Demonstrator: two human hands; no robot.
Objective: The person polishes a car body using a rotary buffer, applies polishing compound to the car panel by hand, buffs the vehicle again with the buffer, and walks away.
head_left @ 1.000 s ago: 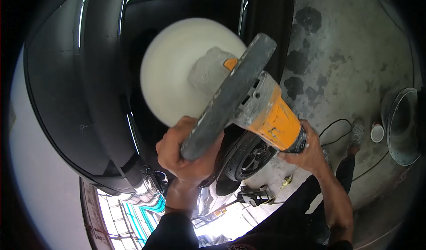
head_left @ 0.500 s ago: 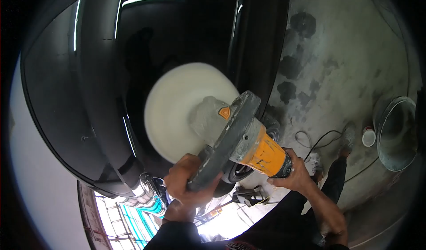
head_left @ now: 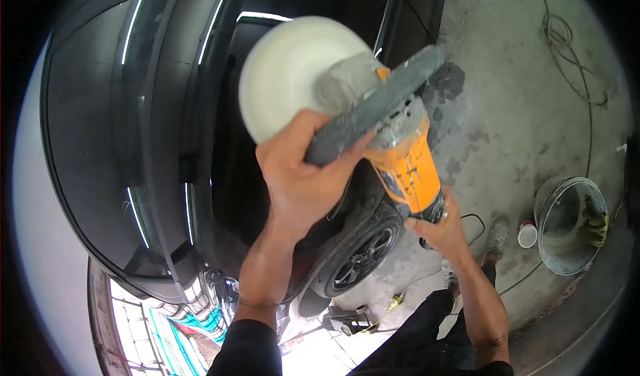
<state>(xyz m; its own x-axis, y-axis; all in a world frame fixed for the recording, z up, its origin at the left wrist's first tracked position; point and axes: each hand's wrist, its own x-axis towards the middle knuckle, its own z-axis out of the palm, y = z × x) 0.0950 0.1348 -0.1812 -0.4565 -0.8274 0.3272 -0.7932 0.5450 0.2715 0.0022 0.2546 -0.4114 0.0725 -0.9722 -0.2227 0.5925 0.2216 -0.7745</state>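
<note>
- Head view: polisher, orange body, is up in front of the black car, centre of frame, both hands on it.
- Left hand: clenched round the lower end of the dark grey bar handle; fingers wrapped, wrist bent up from a black sleeve.
- Right hand: gripping the black rear end of the polisher body, thumb toward the wheel side.
- Bar handle runs diagonally across the polisher head, upper end free, pointing toward the floor side.
- Round off-white pad at the head end, over the car's dark bodywork; pad surface looks smeared. Can't tell from this angle if it touches the paint.
- Wheel, dark spokes, sits below the polisher body in frame, between the two forearms.
- Concrete floor on the right: dark patches, loose loops of cable near the top.
- Bucket lower right, yellowish item at its far inner side, too small to identify. Small white cup just beside the bucket, shoe near the cup.
</note>
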